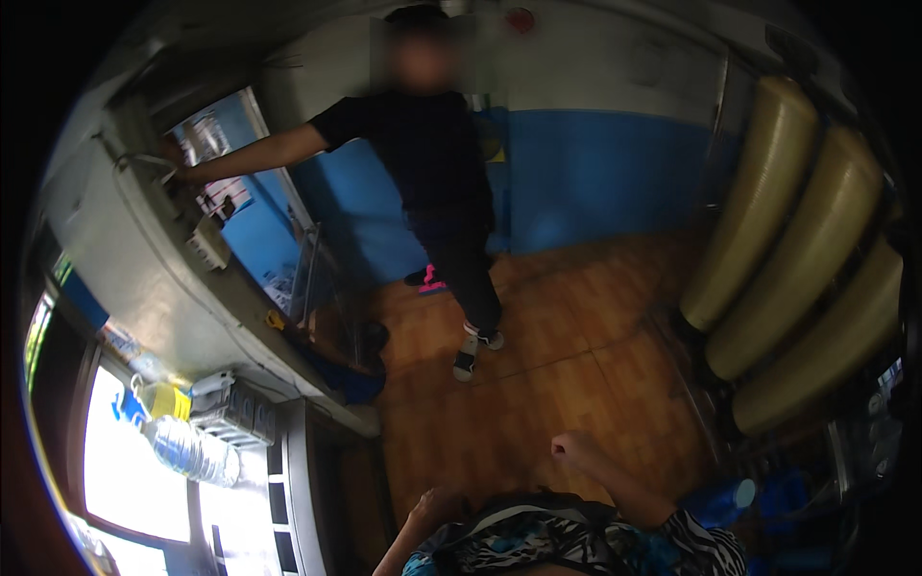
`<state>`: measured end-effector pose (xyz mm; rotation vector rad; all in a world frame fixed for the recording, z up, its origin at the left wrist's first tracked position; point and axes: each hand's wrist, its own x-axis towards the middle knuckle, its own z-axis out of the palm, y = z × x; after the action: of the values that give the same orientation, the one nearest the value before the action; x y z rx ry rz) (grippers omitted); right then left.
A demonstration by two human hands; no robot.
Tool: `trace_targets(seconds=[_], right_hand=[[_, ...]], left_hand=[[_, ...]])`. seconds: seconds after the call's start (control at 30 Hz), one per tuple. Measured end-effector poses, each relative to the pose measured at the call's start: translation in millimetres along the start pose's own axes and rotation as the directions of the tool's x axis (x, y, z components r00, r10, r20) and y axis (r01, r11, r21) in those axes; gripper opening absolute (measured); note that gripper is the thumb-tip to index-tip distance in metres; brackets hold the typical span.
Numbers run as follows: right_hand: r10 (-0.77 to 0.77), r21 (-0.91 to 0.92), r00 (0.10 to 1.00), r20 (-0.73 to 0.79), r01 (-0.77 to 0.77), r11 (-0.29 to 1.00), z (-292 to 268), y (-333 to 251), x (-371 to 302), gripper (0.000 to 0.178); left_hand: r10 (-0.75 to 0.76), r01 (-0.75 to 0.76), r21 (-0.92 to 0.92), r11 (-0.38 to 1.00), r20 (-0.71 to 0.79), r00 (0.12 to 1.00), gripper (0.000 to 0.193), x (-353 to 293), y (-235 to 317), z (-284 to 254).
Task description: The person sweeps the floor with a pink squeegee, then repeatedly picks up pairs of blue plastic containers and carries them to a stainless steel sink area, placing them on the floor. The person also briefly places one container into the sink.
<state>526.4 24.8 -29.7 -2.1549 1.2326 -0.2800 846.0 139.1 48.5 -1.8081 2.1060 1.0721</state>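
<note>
My right hand [574,450] is held out in front of my body over the tiled floor, its fingers curled into a fist, and I see nothing in it. Close to my waist, beside my patterned top [543,542], is my left hand [437,504]; its fingers are dark and blurred, so their pose and any held thing cannot be made out. Neither hand visibly touches anything around it. Ahead, a person in dark clothes [442,158] stands with one arm [259,156] stretched left to the edge of the wall by an opening.
Several long beige padded shapes [754,202] lean in a row at right. A large clear bottle [197,451] stands by the bright window at left. A white socket box [207,244] sits on the left wall. Brown tiles [557,355] cover the floor, and a blue item [363,381] lies low at left.
</note>
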Motion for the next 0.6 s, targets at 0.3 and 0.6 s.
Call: trace_targets(seconds=[0.3,0.6], right_hand=[[0.31,-0.388,0.846,0.433,-0.136,0.912,-32.8,30.5,-37.4,0.019],[0.292,-0.157,0.898,0.33,-0.253,0.955,-56.0,62.7,5.0,0.031]], left_hand=[[0.285,-0.292,0.017,0.956,0.163,0.944,0.021,104.4,4.0,-11.2],[0.449,-0.492,0.173,0.853,0.237,0.862,0.017,208.2,31.3,-52.7]])
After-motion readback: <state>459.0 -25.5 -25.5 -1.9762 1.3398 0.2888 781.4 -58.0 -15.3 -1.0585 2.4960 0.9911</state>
